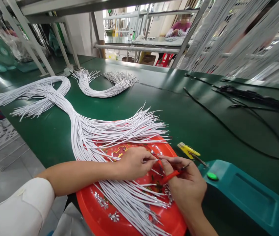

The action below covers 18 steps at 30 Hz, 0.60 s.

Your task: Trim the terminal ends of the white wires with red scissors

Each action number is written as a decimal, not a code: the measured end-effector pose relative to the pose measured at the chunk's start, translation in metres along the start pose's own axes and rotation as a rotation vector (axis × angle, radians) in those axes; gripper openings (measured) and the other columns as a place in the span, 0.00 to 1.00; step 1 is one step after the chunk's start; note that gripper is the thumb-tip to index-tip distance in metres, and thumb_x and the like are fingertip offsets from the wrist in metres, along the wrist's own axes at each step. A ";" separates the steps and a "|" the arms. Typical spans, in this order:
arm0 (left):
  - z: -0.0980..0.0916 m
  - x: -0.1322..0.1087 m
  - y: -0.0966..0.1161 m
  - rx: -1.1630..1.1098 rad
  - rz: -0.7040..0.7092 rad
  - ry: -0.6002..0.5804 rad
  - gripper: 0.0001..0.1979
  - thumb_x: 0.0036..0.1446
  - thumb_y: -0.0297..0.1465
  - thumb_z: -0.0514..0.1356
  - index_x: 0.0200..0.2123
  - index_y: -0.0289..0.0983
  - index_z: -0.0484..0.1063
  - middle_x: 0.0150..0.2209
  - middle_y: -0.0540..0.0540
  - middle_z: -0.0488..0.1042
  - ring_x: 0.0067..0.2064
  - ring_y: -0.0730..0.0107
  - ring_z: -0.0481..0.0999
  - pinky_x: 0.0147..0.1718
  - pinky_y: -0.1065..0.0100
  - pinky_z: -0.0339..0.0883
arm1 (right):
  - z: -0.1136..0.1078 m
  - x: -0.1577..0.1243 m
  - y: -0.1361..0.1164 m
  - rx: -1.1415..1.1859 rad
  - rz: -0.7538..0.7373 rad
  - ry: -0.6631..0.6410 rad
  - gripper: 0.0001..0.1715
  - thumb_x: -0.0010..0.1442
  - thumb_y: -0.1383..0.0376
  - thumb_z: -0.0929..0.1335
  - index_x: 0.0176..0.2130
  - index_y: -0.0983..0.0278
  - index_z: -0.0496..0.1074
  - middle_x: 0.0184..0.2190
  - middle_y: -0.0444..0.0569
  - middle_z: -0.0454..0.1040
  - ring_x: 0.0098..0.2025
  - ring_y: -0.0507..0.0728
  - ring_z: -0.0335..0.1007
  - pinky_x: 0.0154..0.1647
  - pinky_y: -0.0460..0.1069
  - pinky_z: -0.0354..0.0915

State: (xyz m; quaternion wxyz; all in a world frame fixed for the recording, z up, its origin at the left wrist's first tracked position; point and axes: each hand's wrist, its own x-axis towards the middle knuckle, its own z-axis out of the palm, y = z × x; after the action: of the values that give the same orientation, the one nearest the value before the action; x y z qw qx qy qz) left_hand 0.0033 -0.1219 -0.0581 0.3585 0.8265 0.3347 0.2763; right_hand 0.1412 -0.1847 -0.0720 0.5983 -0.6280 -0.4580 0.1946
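Observation:
My left hand (136, 163) pinches the end of a white wire above a red tray (90, 209). Fingertips of my right hand (185, 178) meet it at the wire's end, and a red-handled tool (170, 177) lies within that hand. What sits between the fingertips is too small to make out. A large bundle of white wires (80, 131) spreads across the tray, passing under my left forearm. Small silvery metal pieces (101, 200) lie in the tray, with more beside my right hand.
Right of the tray are a yellow tool (188, 150) and a teal box (250, 193) with a green button. More wire bundles (105, 91) and black cables (228, 127) lie on the green table (154, 98). Behind a metal frame (139, 48) sits a person (179, 29).

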 end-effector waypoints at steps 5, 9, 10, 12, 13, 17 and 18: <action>0.002 -0.001 -0.001 -0.020 -0.020 0.014 0.09 0.54 0.26 0.55 0.27 0.33 0.75 0.25 0.46 0.73 0.28 0.74 0.68 0.30 0.72 0.59 | -0.001 0.002 0.002 -0.060 0.050 -0.032 0.11 0.49 0.58 0.71 0.29 0.62 0.68 0.27 0.46 0.75 0.30 0.55 0.73 0.31 0.48 0.68; 0.000 -0.001 0.001 -0.080 -0.066 0.045 0.09 0.55 0.27 0.55 0.31 0.33 0.76 0.27 0.47 0.74 0.29 0.74 0.69 0.30 0.73 0.60 | 0.001 0.007 0.005 -0.056 0.118 -0.023 0.13 0.48 0.57 0.71 0.29 0.62 0.67 0.26 0.45 0.73 0.28 0.54 0.70 0.30 0.48 0.67; -0.001 -0.001 0.002 -0.091 -0.077 0.049 0.09 0.55 0.27 0.56 0.32 0.33 0.76 0.27 0.46 0.74 0.30 0.74 0.69 0.31 0.73 0.60 | 0.001 0.007 0.006 -0.056 0.128 -0.028 0.13 0.48 0.57 0.71 0.30 0.62 0.67 0.26 0.45 0.72 0.28 0.54 0.70 0.30 0.48 0.67; -0.003 0.000 0.004 -0.104 -0.095 0.054 0.09 0.55 0.26 0.56 0.33 0.33 0.77 0.28 0.46 0.75 0.30 0.74 0.70 0.32 0.73 0.61 | 0.001 0.007 0.008 -0.052 0.141 -0.037 0.13 0.49 0.57 0.70 0.30 0.62 0.67 0.27 0.45 0.72 0.29 0.54 0.69 0.31 0.48 0.66; -0.003 0.000 0.004 -0.106 -0.101 0.058 0.09 0.55 0.26 0.56 0.33 0.33 0.77 0.29 0.46 0.75 0.31 0.74 0.70 0.32 0.73 0.62 | 0.001 0.007 0.009 -0.048 0.145 -0.038 0.13 0.49 0.57 0.70 0.31 0.62 0.67 0.27 0.45 0.72 0.29 0.54 0.69 0.32 0.49 0.66; -0.003 0.000 0.005 -0.135 -0.121 0.061 0.10 0.55 0.28 0.56 0.34 0.33 0.77 0.29 0.46 0.75 0.31 0.74 0.70 0.32 0.73 0.62 | -0.001 0.006 0.011 -0.002 0.161 -0.017 0.14 0.49 0.57 0.71 0.33 0.62 0.67 0.30 0.47 0.74 0.31 0.54 0.71 0.34 0.49 0.67; -0.002 0.000 0.004 -0.148 -0.136 0.058 0.10 0.55 0.28 0.56 0.34 0.33 0.77 0.29 0.46 0.75 0.30 0.75 0.70 0.31 0.73 0.62 | -0.001 0.006 0.010 0.019 0.162 -0.016 0.14 0.49 0.57 0.71 0.33 0.62 0.67 0.30 0.47 0.74 0.31 0.55 0.71 0.34 0.50 0.67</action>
State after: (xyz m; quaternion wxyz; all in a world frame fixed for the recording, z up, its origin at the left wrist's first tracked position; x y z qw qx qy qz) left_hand 0.0031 -0.1233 -0.0537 0.4266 0.7649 0.3791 0.2988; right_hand 0.1481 -0.1790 -0.0790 0.5828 -0.6557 -0.4086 0.2520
